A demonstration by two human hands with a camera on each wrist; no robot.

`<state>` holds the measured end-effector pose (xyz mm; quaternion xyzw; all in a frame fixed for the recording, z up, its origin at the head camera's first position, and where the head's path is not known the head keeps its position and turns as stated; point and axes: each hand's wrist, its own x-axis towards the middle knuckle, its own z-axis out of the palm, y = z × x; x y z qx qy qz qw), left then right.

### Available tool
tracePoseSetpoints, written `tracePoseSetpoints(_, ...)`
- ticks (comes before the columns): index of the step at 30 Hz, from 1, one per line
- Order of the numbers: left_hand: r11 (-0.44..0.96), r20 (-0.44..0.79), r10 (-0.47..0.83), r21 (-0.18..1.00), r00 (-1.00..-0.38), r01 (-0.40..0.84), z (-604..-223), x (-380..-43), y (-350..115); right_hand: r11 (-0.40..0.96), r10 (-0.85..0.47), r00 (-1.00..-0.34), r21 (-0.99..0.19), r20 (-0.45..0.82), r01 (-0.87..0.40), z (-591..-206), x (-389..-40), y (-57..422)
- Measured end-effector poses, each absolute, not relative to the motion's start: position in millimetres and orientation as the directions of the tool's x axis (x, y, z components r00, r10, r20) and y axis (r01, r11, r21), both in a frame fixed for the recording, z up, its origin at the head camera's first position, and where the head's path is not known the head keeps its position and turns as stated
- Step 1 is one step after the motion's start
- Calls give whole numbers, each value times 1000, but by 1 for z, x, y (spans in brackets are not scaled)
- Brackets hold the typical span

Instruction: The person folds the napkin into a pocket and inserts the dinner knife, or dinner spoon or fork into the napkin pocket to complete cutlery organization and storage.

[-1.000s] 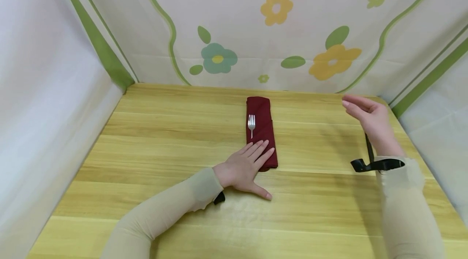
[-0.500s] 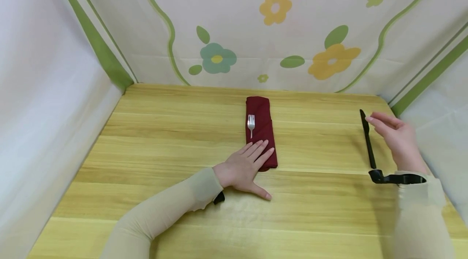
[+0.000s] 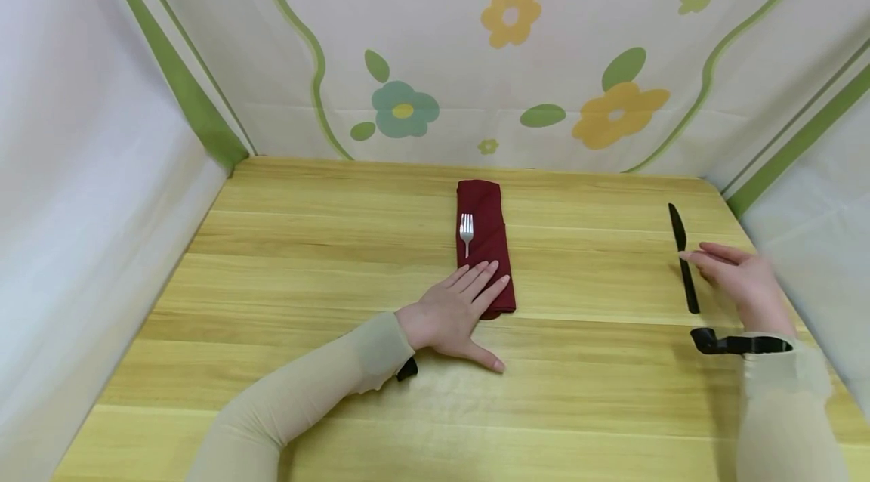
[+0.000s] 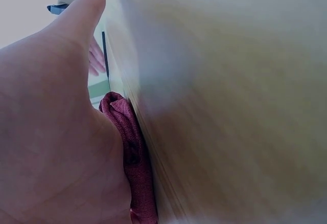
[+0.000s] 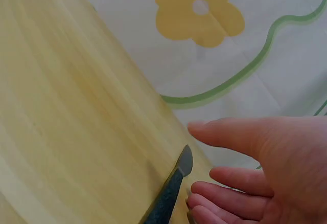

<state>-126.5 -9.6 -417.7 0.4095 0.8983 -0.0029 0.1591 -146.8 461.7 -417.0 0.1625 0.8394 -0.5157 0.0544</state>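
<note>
My left hand lies flat with spread fingers over the lower part of a folded dark red cloth napkin. On the napkin is a silver fork, tines away from me; my fingers hide the rest of its handle. In the left wrist view the rolled napkin edge shows under the palm. At the right a black table knife lies on the table, blade pointing away. My right hand hovers by it, thumb apart from the fingers. The right wrist view shows nothing between them, with the knife just beside.
The wooden table meets a white flower-print curtain at the back. White cloth walls stand at left and right. A black strap circles the right wrist.
My right hand has moved right and then toward me, down along the knife. The knife now lies on the table, away from the hand. My left hand, napkin and fork have not moved.
</note>
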Motion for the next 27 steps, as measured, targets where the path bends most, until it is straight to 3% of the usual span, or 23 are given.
tracePoseSetpoints(10, 666, -284, 733, 117, -618, 737, -418, -127, -10, 319, 189, -958, -910, -214, 266, -427, -150, 457)
tracePoseSetpoints(20, 667, -285, 732, 112, -619, 737, -419, -126, -10, 598, 267, -943, -733, -200, 324, -429, -145, 448)
tracePoseSetpoints(27, 668, -280, 731, 104, -623, 737, -419, -128, -10, 663, 244, -936, -662, -252, 351, -424, -151, 446)
